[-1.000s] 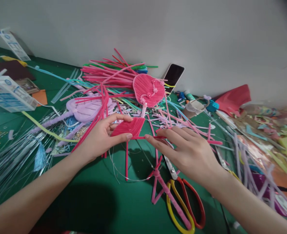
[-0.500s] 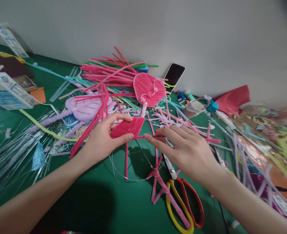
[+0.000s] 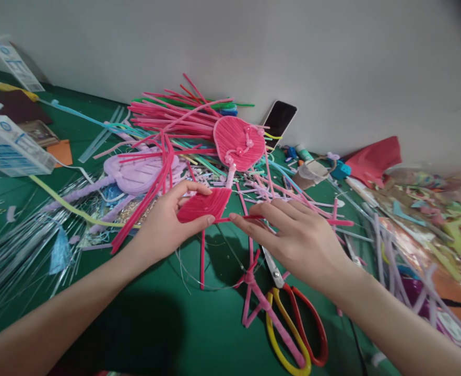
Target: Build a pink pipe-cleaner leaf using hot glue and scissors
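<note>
Pinched between the thumb and fingers of my left hand (image 3: pixel 175 209) is a flat dark-pink panel of pipe cleaners (image 3: pixel 204 203) laid side by side. My right hand (image 3: pixel 293 235) is closed on a dark-pink pipe cleaner (image 3: pixel 224 220) that runs along the panel's lower edge; its other end shows past the knuckles. Just behind the panel stands a pink rounded pipe-cleaner piece (image 3: pixel 240 143) with beads across it. Below my right hand lie scissors (image 3: pixel 288 313) with one yellow and one red handle, beside a pink pipe-cleaner stem (image 3: pixel 273 313) with thin wire near its top.
A heap of pink pipe cleaners (image 3: pixel 167 115) lies at the back, near a phone (image 3: pixel 281 122) leaning on the wall. On the left are a lilac looped piece (image 3: pixel 136 172), silver tinsel (image 3: pixel 19 261) and a white-and-blue carton (image 3: pixel 14 146). Colourful scraps (image 3: pixel 422 219) cover the right side.
Almost nothing differs. The view has shifted very slightly, and both hands keep the same hold on the panel and the pipe cleaner.
</note>
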Tool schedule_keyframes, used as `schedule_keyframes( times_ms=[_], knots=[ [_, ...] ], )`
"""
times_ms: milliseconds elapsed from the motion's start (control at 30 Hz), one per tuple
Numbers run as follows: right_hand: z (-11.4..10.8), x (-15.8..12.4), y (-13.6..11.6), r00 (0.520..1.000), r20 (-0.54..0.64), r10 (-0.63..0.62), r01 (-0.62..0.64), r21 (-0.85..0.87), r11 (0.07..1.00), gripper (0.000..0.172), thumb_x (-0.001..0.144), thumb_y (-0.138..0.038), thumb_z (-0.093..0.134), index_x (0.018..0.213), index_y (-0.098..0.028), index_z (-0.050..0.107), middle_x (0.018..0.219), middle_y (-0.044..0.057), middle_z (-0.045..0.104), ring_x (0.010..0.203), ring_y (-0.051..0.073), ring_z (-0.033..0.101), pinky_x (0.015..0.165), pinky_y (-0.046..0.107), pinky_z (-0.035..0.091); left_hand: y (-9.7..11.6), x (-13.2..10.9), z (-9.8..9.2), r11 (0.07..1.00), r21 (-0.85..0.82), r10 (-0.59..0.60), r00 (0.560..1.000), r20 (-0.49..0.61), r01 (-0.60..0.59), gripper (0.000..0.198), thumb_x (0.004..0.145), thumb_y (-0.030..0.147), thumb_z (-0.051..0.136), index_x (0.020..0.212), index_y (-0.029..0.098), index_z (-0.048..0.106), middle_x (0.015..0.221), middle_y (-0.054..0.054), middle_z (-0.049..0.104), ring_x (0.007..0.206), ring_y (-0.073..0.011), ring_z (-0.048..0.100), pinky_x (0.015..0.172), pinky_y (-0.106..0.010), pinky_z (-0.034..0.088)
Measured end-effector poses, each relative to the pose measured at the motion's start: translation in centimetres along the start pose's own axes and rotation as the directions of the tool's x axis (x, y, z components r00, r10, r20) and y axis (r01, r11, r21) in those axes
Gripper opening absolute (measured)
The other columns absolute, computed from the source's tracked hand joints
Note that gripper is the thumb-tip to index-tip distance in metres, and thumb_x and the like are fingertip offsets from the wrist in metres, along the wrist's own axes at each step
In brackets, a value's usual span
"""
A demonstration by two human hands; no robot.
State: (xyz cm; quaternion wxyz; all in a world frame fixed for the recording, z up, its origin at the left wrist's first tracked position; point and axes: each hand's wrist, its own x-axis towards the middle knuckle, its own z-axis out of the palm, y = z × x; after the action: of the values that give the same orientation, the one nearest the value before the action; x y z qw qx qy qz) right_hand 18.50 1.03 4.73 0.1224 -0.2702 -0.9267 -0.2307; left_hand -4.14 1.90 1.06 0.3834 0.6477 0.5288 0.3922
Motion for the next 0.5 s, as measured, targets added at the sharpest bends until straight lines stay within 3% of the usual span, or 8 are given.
schedule_keyframes(
  times_ms=[200, 400, 500],
  knots=[
    [0.10, -0.13, 0.20, 0.999, -0.005, 0.033, -0.033, 0.034, 0.999, 0.028, 0.097, -0.010, 0.049, 0.110, -0.019, 0.071, 0.085, 0.007, 0.069, 0.074, 0.016, 0.059, 0.062, 0.028, 0.039, 0.27, 0.02, -0.17, 0.999, 0.020, -0.034, 0.999, 0.007, 0.034, 0.030, 0.078, 0.031, 0.073, 0.104, 0.025, 0.062, 0.114, -0.003, 0.070, 0.090, -0.0221, 0.067, 0.080, -0.033, 0.052],
    [0.07, 0.05, 0.20, 1.000, -0.016, 0.024, -0.023, 0.006, 1.000, 0.027, 0.098, -0.011, 0.047, 0.105, -0.018, 0.072, 0.084, 0.007, 0.070, 0.072, 0.016, 0.059, 0.060, 0.029, 0.037, -0.30, 0.13, -0.13, 0.999, -0.031, 0.015, 0.999, 0.043, -0.013, 0.031, 0.080, 0.026, 0.070, 0.109, 0.023, 0.059, 0.119, -0.005, 0.067, 0.107, -0.0248, 0.063, 0.091, -0.036, 0.049],
    [0.09, 0.09, 0.20, 1.000, -0.019, 0.015, -0.015, 0.005, 1.000, 0.026, 0.098, -0.012, 0.048, 0.102, -0.018, 0.072, 0.085, 0.006, 0.070, 0.072, 0.015, 0.059, 0.060, 0.029, 0.037, -0.21, 0.15, 0.02, 0.999, -0.049, 0.000, 0.999, 0.040, 0.002, 0.030, 0.079, 0.025, 0.070, 0.107, 0.023, 0.057, 0.119, -0.005, 0.066, 0.105, -0.0237, 0.064, 0.088, -0.034, 0.051]
  ],
)
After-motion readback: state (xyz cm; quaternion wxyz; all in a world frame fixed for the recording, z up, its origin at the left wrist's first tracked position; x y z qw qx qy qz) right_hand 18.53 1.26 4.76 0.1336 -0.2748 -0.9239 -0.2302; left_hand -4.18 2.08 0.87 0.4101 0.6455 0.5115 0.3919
